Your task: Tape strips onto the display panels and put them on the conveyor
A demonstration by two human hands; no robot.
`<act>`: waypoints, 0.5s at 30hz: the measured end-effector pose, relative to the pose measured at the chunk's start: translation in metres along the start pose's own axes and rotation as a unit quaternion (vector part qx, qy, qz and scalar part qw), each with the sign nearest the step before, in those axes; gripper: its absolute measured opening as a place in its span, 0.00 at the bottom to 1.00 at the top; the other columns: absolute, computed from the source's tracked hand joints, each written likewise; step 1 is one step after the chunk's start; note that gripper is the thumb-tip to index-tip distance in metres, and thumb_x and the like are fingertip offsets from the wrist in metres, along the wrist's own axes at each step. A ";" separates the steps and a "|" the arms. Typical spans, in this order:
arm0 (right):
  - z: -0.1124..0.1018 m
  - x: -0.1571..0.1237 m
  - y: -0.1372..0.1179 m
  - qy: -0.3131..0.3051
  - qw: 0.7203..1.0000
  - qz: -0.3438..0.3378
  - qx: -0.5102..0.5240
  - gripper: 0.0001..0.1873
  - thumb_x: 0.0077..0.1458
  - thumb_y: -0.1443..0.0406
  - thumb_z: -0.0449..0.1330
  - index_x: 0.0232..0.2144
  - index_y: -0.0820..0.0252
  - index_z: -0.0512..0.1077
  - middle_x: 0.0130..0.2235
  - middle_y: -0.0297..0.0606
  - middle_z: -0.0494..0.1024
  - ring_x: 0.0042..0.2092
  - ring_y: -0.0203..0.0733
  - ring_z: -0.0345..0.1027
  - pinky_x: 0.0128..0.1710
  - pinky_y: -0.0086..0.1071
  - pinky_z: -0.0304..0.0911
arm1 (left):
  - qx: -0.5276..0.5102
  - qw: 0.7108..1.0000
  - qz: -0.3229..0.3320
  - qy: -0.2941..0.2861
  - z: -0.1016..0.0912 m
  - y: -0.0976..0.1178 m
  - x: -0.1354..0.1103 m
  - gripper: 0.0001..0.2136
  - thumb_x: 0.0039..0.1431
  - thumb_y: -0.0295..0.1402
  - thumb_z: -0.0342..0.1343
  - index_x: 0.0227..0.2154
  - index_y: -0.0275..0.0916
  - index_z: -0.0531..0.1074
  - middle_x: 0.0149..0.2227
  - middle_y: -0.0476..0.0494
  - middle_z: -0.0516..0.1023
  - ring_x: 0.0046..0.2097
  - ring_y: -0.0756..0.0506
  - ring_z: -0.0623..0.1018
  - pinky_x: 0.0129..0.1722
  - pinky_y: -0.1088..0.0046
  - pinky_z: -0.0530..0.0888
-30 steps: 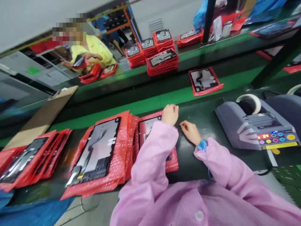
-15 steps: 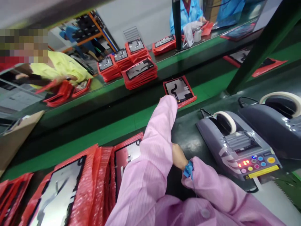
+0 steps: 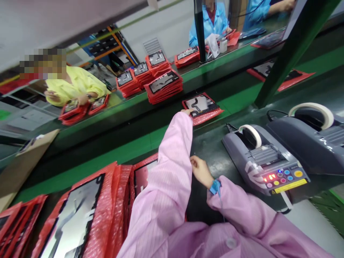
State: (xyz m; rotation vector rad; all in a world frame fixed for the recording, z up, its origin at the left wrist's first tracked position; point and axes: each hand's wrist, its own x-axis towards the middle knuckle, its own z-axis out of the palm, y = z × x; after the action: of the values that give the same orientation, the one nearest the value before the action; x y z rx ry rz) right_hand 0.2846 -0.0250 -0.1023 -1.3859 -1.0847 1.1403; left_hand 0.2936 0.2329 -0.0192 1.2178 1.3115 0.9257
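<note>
My left arm in a pink sleeve reaches far forward. Only a sliver of my left hand (image 3: pixel 186 111) shows past the cuff, at the near-left edge of a single dark panel in red bubble wrap (image 3: pixel 202 106) on the green belt. Its fingers are hidden. My right hand (image 3: pixel 199 170), with a blue wrist strap, rests low over the dark worktop with its fingers loosely curled and nothing visible in them. It lies just right of a red-wrapped panel (image 3: pixel 142 175) that sits under my left sleeve.
Two grey tape dispensers (image 3: pixel 264 161) (image 3: pixel 311 134) stand at right. Overlapping red-wrapped panels (image 3: pixel 77 211) lie at near left. Stacks of them (image 3: pixel 163 84) sit on the far bench, where a person in yellow (image 3: pixel 72 89) and people in blue (image 3: pixel 212 21) work. A dark post (image 3: pixel 282 53) rises at right.
My left arm went from the near panel out to the single panel on the belt. My right hand drew back a little toward me. The view swung right and forward.
</note>
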 end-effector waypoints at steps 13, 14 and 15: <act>-0.055 -0.072 -0.023 0.147 0.926 0.094 0.335 0.25 0.42 0.54 0.68 0.42 0.57 0.71 0.43 0.39 0.79 0.45 0.44 0.74 0.47 0.38 0.70 | -0.026 0.995 -0.026 0.091 -0.093 -0.110 -0.267 0.20 0.53 0.36 0.65 0.48 0.36 0.70 0.45 0.37 0.80 0.50 0.40 0.80 0.56 0.55 0.73; -0.056 -0.086 -0.015 0.146 0.932 0.102 0.315 0.24 0.40 0.57 0.69 0.41 0.58 0.71 0.42 0.38 0.79 0.46 0.44 0.74 0.50 0.38 0.69 | -0.016 0.995 -0.026 0.096 -0.094 -0.121 -0.283 0.22 0.52 0.34 0.65 0.50 0.36 0.69 0.48 0.35 0.79 0.55 0.38 0.77 0.59 0.53 0.70; -0.056 -0.099 -0.007 0.141 0.941 0.104 0.290 0.24 0.40 0.59 0.69 0.41 0.58 0.72 0.43 0.38 0.79 0.46 0.44 0.73 0.52 0.39 0.68 | 0.002 0.994 -0.021 0.103 -0.095 -0.132 -0.296 0.25 0.51 0.32 0.66 0.53 0.37 0.68 0.53 0.34 0.76 0.61 0.37 0.72 0.63 0.52 0.66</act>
State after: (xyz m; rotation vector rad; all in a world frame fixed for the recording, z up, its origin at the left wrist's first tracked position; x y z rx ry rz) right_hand 0.3245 -0.1302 -0.0832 -1.1523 -0.3518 1.2385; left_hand 0.1534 -0.0687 -0.0789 1.1158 1.4966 1.0398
